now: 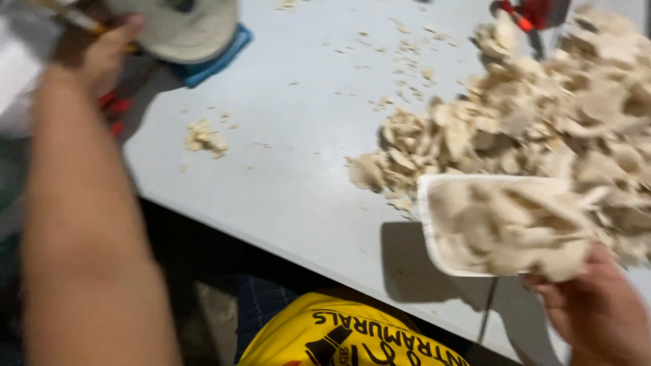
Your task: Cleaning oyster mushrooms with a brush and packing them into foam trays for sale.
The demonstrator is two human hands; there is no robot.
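The left forearm is stretched from seven o'clock up toward eleven o'clock, bare and nearly straight. The left hand [102,51] is curled at the top, fingers closed in a grip, thumb raised. The right hand [597,308] is seen at four o'clock, fingers bent upward, blurred.

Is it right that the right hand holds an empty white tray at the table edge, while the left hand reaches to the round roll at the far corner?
Not quite. In the head view the white tray in the right hand is filled with pale mushroom pieces, not empty. The left hand does reach to the round roll.
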